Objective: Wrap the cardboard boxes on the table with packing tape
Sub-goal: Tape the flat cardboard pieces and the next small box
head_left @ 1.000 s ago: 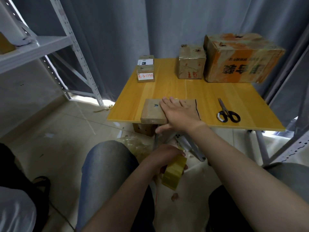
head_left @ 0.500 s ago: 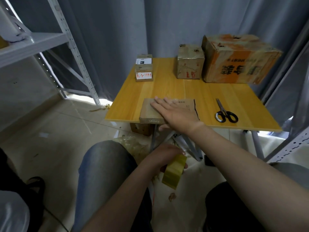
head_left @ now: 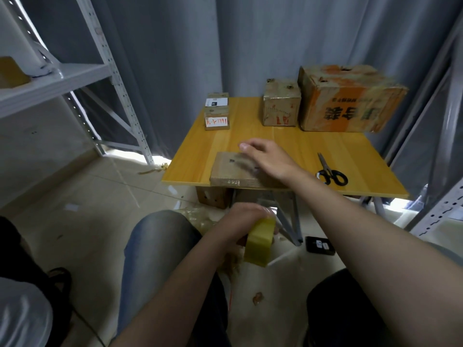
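Packing tape (head_left: 260, 242), a yellowish roll, stays clenched in the left hand (head_left: 240, 219) below the table's (head_left: 325, 141) 6 o'clock edge, much as half a second ago. The right hand (head_left: 265, 159), then pressed flat on the flat box (head_left: 230, 171), now has its fingers raised off the lid, loose and blurred, grasping nothing; whether its heel touches the cardboard I cannot tell. That box lies at the table's 6 o'clock edge, unmoved.

A white metal shelf (head_left: 62, 78) stands at the left, grey curtains (head_left: 250, 46) hang behind, and the floor (head_left: 100, 196) is pale tile. The tabletop is orange-yellow wood.

On it are four boxes: the flat one, a small labelled box (head_left: 216, 118) at 11 o'clock, a medium box (head_left: 281, 106) at 12 and a big orange-printed box (head_left: 350, 101) at 1 o'clock. One pair of scissors (head_left: 330, 171) lies at 4 o'clock. One more box (head_left: 213, 199) sits on the floor under the table.
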